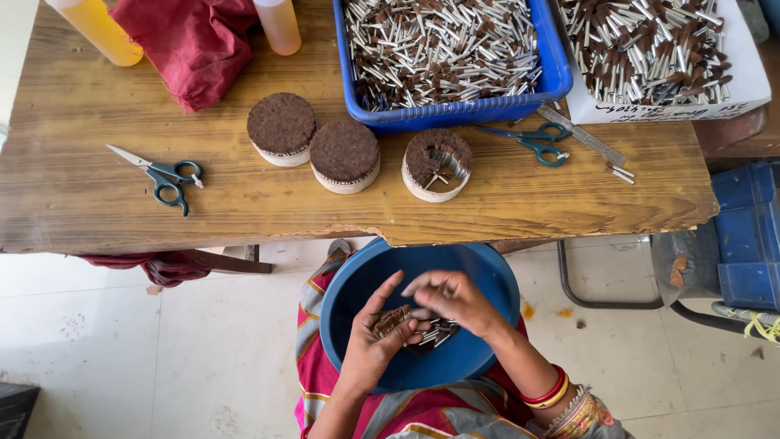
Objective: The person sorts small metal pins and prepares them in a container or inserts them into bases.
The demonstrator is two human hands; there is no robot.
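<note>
Down over the lap, the left hand (375, 337) is cupped palm-up with the thumb raised, cradling a small brown-tipped bundle of metal sticks (393, 319) against its fingers, and the right hand (449, 297) comes over the top, fingers curled and pinched down at that same bundle, red and gold bangles (549, 392) on its wrist. Both hands sit inside a round blue plastic basin (487, 280) resting on the lap, and a few loose silver sticks (439, 332) lie in the bottom of the basin just under the fingertips. Beneath the basin there is striped red, grey and yellow cloth (313, 313) over the knees. Moving up, the worn wooden table (81, 195) runs across the view, and along its near half stand three round discs of packed brown-tipped sticks: a full one on the left (281, 126), a full one in the middle (344, 153), touching its neighbour, and a part-filled one on the right (437, 162) with silver stems showing in its gap. A pair of green-handled scissors (162, 175) lies well to the left, a second pair, teal-handled (536, 142), lies to the right beside a flat metal ruler (583, 136). At the back edge sits a blue plastic tray (556, 69) heaped with silver brown-tipped sticks, a white box (743, 77) full of the same next to it, a crumpled dark red cloth (191, 45), and two orange-yellow bottles, one far left (101, 28) and one beside the cloth (279, 24).
</note>
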